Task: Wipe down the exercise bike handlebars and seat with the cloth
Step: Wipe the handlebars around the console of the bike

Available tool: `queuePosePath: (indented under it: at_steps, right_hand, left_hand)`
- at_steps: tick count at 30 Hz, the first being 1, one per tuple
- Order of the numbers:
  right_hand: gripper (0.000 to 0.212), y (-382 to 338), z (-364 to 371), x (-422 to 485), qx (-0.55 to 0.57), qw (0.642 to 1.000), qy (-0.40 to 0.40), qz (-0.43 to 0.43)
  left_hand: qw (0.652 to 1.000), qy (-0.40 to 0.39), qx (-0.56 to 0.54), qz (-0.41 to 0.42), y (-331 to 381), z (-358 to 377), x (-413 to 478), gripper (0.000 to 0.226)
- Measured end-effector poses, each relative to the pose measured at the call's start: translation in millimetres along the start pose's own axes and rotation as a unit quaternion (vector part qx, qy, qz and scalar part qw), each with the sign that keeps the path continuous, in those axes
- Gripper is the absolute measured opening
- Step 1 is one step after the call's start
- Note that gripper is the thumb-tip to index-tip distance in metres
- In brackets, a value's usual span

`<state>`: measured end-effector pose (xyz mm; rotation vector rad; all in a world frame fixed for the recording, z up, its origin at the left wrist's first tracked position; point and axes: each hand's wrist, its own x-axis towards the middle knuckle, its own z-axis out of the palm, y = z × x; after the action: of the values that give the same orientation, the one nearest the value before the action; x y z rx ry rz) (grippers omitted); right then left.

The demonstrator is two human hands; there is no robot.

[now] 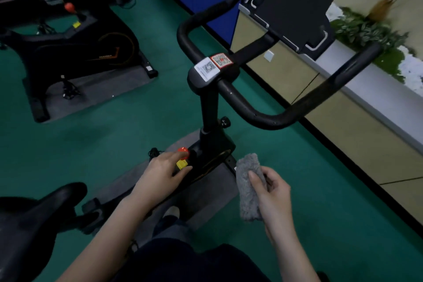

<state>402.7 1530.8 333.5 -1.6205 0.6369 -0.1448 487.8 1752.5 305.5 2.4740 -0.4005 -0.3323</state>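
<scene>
1. We see a green floor (114,135) running across the room.
2. A grey mat (199,201) lies on it under the near bike (208,107).
3. A second grey mat (96,91) lies farther left, carrying another bike (75,46).
4. A small black tripod (68,89) stands on that second mat.

Both forearms are seen bare from wrist to elbow, with no sleeve, watch, bracelet or ring to be made out on either. The left hand (163,170) and the right hand (273,192) are ungloved, and the nails are kept short and unpainted. The lower body is clad in dark trousers (192,261), navy or near black. A light-coloured shoe toe (172,212) is glimpsed between the forearms, too blurred for detail.
</scene>
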Motion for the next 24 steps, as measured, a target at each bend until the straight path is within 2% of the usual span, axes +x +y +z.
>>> queuePosePath:
  at_steps: [5, 10, 12, 14, 16, 20, 24]
  right_hand:
    - [0.008, -24.2, 50.2, 8.6, -0.021, 0.998, 0.053, -0.027]
    - [0.017, -54.3, 80.5, 10.2, -0.029, 0.984, 0.150, -0.087]
    - [0.020, -68.7, 87.5, 12.9, -0.079, 0.965, 0.195, -0.159]
    - [0.023, -82.7, 92.0, 18.5, -0.151, 0.926, 0.243, -0.248]
    - [0.021, -92.7, 95.8, 27.4, -0.207, 0.889, 0.282, -0.296]
    - [0.024, -108.1, 107.2, 52.4, -0.273, 0.856, 0.316, -0.304]
    - [0.026, -119.0, 126.5, 84.7, -0.345, 0.842, 0.277, -0.308]
  left_hand:
    - [0.999, 0.015, -0.018, 0.038, -22.0, -33.1, 38.0, 0.038]
    - [0.990, 0.018, -0.053, 0.133, -8.1, -58.7, 79.8, 0.034]
    - [0.981, 0.021, -0.064, 0.181, 1.4, -66.7, 92.3, 0.032]
    - [0.971, 0.026, -0.068, 0.230, 8.8, -72.7, 101.0, 0.030]
    - [0.960, 0.034, -0.073, 0.268, 13.1, -76.4, 106.3, 0.029]
    - [0.941, 0.076, -0.100, 0.315, 15.1, -80.2, 114.5, 0.024]
    - [0.920, 0.136, -0.120, 0.347, 15.5, -85.1, 129.0, 0.021]
